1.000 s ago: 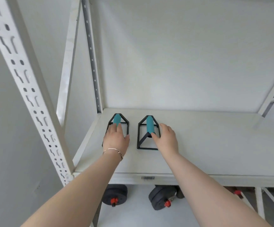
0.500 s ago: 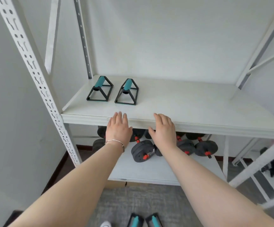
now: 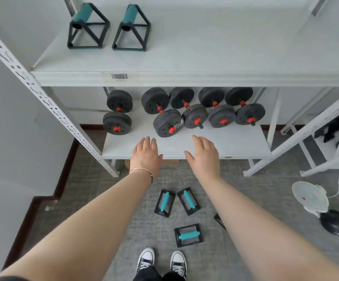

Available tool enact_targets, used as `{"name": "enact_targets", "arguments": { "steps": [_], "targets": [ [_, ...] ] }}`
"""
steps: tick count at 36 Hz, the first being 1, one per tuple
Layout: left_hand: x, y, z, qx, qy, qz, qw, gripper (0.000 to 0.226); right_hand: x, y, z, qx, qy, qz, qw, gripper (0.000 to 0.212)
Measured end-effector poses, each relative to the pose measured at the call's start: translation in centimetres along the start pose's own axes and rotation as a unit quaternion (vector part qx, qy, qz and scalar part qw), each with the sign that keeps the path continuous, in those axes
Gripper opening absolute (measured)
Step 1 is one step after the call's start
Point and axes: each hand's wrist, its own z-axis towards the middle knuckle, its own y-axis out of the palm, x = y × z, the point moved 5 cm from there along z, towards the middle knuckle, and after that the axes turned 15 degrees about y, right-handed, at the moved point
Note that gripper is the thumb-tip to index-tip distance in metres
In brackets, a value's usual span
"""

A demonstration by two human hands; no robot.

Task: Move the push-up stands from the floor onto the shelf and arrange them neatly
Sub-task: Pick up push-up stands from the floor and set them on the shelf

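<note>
Push-up stands sit in two groups: two (image 3: 88, 27) (image 3: 131, 29) stand side by side at the back left of the upper shelf (image 3: 205, 78), while three more (image 3: 165, 203) (image 3: 188, 201) (image 3: 188, 235) lie on the grey carpet (image 3: 245, 199) below, and the corner of a fourth (image 3: 219, 219) shows beside the right forearm. Both hands are empty, fingers spread, palms down: the left hand (image 3: 145, 156), with a thin bracelet (image 3: 142, 170) at the wrist, and the right hand (image 3: 204, 156) hover over the front edge of the lower shelf (image 3: 245, 145), which carries black dumbbells (image 3: 184, 110). Two sneakers (image 3: 161, 260) show at the bottom edge.
</note>
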Motion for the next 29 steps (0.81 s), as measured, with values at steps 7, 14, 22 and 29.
{"name": "enact_targets", "arguments": {
  "steps": [7, 14, 22, 29],
  "targets": [
    [-1.2, 11.1, -0.6, -0.082, -0.015, -0.051, 0.995, 0.058, 5.4, 8.5, -6.1, -0.071, 0.099, -0.018, 0.992, 0.054],
    [-2.5, 24.8, 0.2, -0.162, -0.032, -0.09, 0.982, 0.063, 12.3, 19.8, -11.3, -0.133, 0.185, -0.05, 0.972, 0.055],
    [-3.4, 42.7, 3.2, -0.203, -0.024, -0.088, 0.975, 0.068, 21.1, 34.4, -13.0, -0.186, 0.206, -0.105, 0.955, 0.059],
    [-5.0, 57.2, 5.9, -0.222, -0.045, -0.1, 0.969, 0.068, 27.9, 47.9, -13.1, -0.224, 0.184, -0.139, 0.947, 0.059]
  ]
}}
